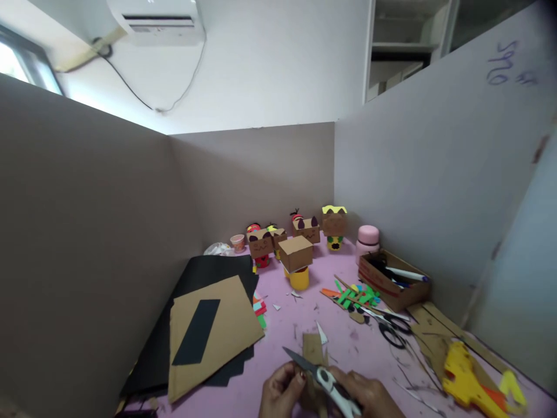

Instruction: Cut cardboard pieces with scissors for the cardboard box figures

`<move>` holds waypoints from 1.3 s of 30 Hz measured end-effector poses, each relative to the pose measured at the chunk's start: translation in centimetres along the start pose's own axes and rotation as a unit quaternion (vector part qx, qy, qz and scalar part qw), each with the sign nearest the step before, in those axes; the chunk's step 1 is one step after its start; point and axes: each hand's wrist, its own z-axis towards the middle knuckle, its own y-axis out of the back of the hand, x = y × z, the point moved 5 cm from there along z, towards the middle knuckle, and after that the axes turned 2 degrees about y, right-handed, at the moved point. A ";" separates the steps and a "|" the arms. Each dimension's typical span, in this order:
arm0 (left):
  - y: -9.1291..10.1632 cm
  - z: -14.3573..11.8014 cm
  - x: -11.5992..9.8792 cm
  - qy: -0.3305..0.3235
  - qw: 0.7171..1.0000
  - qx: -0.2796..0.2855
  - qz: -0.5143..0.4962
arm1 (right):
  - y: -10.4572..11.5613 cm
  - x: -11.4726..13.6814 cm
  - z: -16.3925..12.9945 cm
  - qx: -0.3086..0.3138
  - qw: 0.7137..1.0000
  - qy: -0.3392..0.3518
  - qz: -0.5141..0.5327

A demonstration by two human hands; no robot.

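Note:
At the bottom edge of the view my left hand [282, 390] pinches a small piece of brown cardboard [313, 350]. My right hand [368, 393] grips white-handled scissors [319, 374], their blades open and pointing left across the cardboard. Both hands hover just above the pink table top [304, 325]. The lower part of the cardboard piece is hidden behind the hands and scissors.
A cardboard sheet with a black strip [209, 334] lies on black paper at left. Several box-headed cardboard figures [296, 255] stand at the back. A pink jar [368, 241], a box of pens [394, 278], coloured paper strips [354, 296], black scissors [394, 331] and a yellow glue gun [467, 377] lie at right. Partition walls surround the table.

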 end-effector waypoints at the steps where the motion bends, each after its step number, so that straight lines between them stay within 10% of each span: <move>1: 0.0 -0.1 -0.1 0.004 1.000 0.004 0.006 | 0.2 0.3 0.0 0.000 1.000 -0.008 -0.011; 10: -0.2 -1.1 -0.6 0.004 0.998 -0.059 -0.010 | 4.0 -1.8 -0.7 -0.085 0.969 -0.205 -0.112; 18: -0.8 -1.6 -1.0 -0.013 0.998 -0.051 -0.040 | 5.2 -1.5 -0.6 -0.071 0.981 -0.152 -0.101; 26: -1.7 -2.5 0.1 -0.008 0.995 -0.041 -0.094 | 0.4 5.9 1.3 -0.034 0.985 -0.064 0.155; 39: -2.8 -2.7 0.0 0.067 0.984 0.036 -0.161 | -2.8 4.6 0.5 -0.007 0.789 -0.198 0.581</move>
